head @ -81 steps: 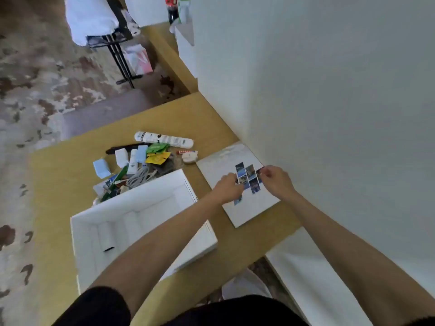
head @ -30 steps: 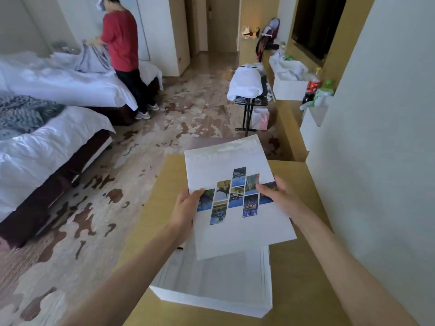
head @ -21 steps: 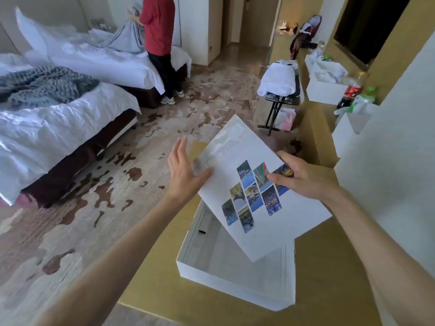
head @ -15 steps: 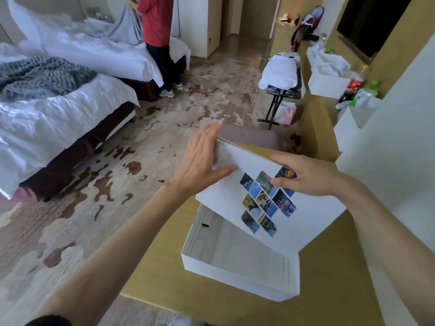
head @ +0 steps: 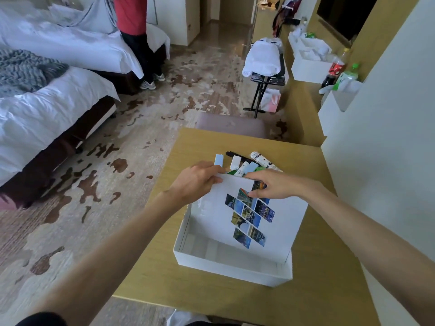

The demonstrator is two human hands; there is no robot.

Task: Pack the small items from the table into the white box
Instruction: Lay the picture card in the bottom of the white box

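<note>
An open white box [head: 226,264] stands on the wooden table [head: 329,267]. A white lid [head: 284,222] printed with small colour photos lies tilted across the box's right and far part. My left hand [head: 196,182] grips the lid's far left corner. My right hand [head: 274,185] presses on the lid's far edge, fingers over the photos. Behind the lid, small items [head: 242,164] lie in a pile: pale blue and white packets, a white remote [head: 260,158], something green. The lid hides part of the pile.
A white wall [head: 388,137] runs close along the table's right side. A padded stool [head: 231,124] stands beyond the far edge. Beds are at the left, where a person in a red top [head: 131,15] stands. A luggage rack [head: 266,74] with white cloth is further back.
The lid has come down from being held up in front of me and now rests tilted on the box. My left hand moved from the lid's side to its far corner.
</note>
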